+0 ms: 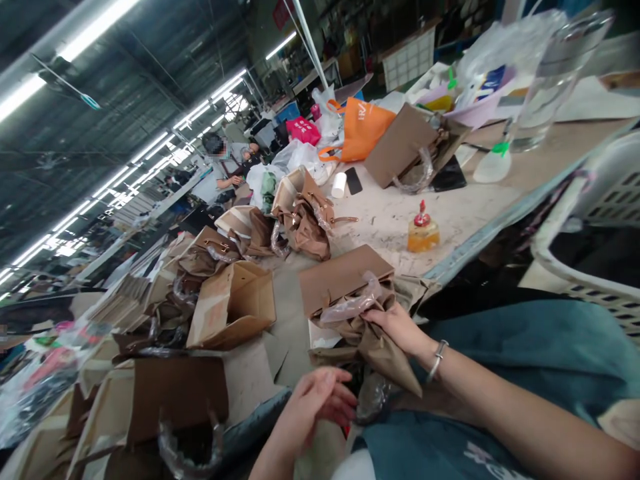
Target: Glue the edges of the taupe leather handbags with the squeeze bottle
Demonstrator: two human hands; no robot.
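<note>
A brown handbag lies at the table's near edge, with its handle wrapped in clear plastic. My right hand, a bracelet on its wrist, grips the bag's crumpled brown fabric. Below and to the left, my left hand is held just short of the bag, its fingers apart and slightly curled, nothing in them. A second plastic-wrapped handle hangs below the fabric, near my left fingertips.
An open cardboard box and several brown bags crowd the left. A glue bottle, an orange bag and a clear cylinder stand beyond. A white basket is at right. Another person sits farther back.
</note>
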